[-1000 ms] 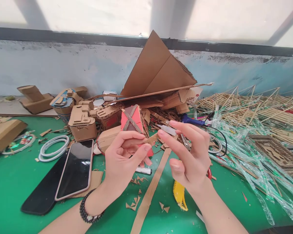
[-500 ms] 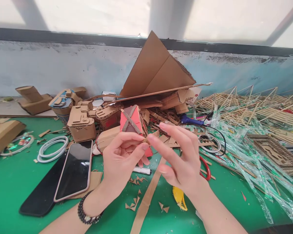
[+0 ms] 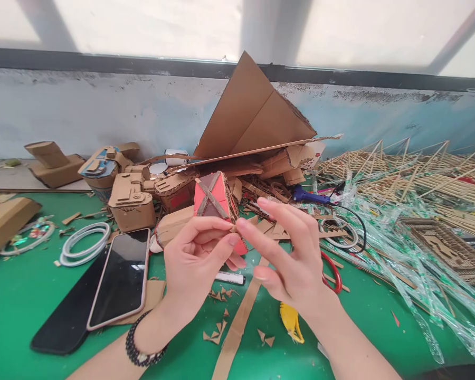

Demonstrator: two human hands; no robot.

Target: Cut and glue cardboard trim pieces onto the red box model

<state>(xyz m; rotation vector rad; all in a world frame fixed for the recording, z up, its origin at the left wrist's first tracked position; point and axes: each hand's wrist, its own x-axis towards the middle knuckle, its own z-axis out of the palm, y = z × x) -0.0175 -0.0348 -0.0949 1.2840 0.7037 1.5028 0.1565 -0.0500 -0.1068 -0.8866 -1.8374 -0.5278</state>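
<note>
Between the thumb and forefinger of my left hand (image 3: 200,264) is a tiny cardboard piece (image 3: 234,228), mostly hidden by the fingertips. The forefinger of my right hand (image 3: 296,258) touches that piece from the right, its other fingers spread and holding nothing. Just behind the hands stands a red cardboard box (image 3: 211,194) with a crossed strip on its face. A black-and-white marker (image 3: 230,277) lies below my left fingers. Small cardboard triangles (image 3: 216,334) and a long cardboard strip (image 3: 237,330) lie on the green table beneath.
A phone (image 3: 121,279) lies at left beside white cable coils (image 3: 85,243). Cardboard models (image 3: 131,203) and a large folded sheet (image 3: 257,111) stand behind. At right are a blue glue gun (image 3: 311,196), red scissor handles (image 3: 332,274), clear plastic wrap (image 3: 404,295) and stick structures (image 3: 399,174).
Both hands stay nearly in place. My right forefinger has shifted slightly left against the small cardboard piece.
</note>
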